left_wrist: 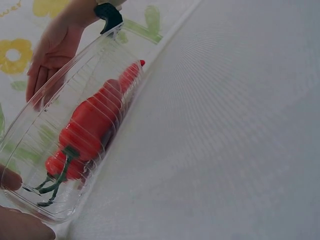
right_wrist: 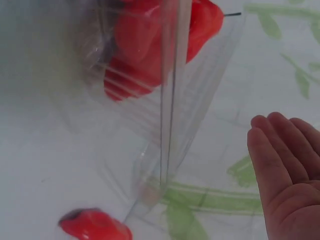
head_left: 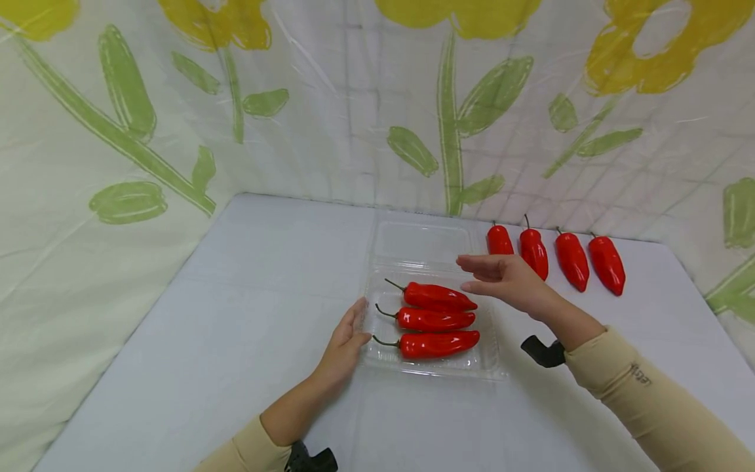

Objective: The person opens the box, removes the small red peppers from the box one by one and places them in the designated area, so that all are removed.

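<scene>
The left hand [head_left: 345, 344] rested against the left edge of a clear plastic tray [head_left: 430, 366], its thumb touching the rim and the fingers lying relaxed, gripping nothing. The right hand [head_left: 501, 278] hovered above the far right side of the tray with straight fingers held together, palm turned inward, and it held nothing.

The tray stood near the middle of the white desk [head_left: 236, 314]. It was transparent, with ribbed walls, and its hinged lid [head_left: 421, 241] lay open flat behind it. Inside were three glossy red peppers [head_left: 435, 320], side by side, with the green stems pointing left. Four more red peppers [head_left: 571, 259] lay in a row on the desk, behind the right hand.

Small dark writing on the right sleeve [head_left: 639, 375] was too small to read. In the right wrist view the tray was blurred, and one pepper was cut off by the bottom edge.
</scene>
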Tool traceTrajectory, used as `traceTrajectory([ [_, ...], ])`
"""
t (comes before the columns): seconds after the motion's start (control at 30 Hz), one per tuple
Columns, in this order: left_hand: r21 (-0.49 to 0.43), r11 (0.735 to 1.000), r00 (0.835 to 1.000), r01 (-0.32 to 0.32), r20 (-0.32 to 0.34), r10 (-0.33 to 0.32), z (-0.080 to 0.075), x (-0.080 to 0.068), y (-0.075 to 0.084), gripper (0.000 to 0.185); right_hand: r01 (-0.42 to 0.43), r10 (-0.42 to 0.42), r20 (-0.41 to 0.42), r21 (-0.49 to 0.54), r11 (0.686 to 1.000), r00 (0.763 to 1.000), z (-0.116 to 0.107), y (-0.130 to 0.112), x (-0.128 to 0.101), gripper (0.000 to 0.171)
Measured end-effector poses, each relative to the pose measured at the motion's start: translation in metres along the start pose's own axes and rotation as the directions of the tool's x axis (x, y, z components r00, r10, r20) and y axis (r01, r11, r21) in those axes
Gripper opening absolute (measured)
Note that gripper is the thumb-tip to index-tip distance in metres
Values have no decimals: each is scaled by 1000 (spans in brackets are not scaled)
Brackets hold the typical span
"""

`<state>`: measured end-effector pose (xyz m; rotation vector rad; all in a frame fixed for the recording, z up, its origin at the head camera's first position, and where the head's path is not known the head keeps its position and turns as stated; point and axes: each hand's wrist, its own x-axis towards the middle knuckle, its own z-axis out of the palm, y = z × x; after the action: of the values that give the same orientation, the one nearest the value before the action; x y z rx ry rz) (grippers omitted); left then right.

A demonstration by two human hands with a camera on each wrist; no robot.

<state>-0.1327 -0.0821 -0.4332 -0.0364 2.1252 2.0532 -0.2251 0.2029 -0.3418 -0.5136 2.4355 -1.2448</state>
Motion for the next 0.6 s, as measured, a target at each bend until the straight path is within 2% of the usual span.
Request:
traceTrajectory([
  [0.33,-4,1000,1000,-1,6,1,-1,1,-1,60,23,-28,135,32,999,990,21,-10,-1,62],
  [0.6,10,1000,1000,-15,13,15,-1,1,-1,60,75,-76,247,12,997,966,34,-19,0,57],
])
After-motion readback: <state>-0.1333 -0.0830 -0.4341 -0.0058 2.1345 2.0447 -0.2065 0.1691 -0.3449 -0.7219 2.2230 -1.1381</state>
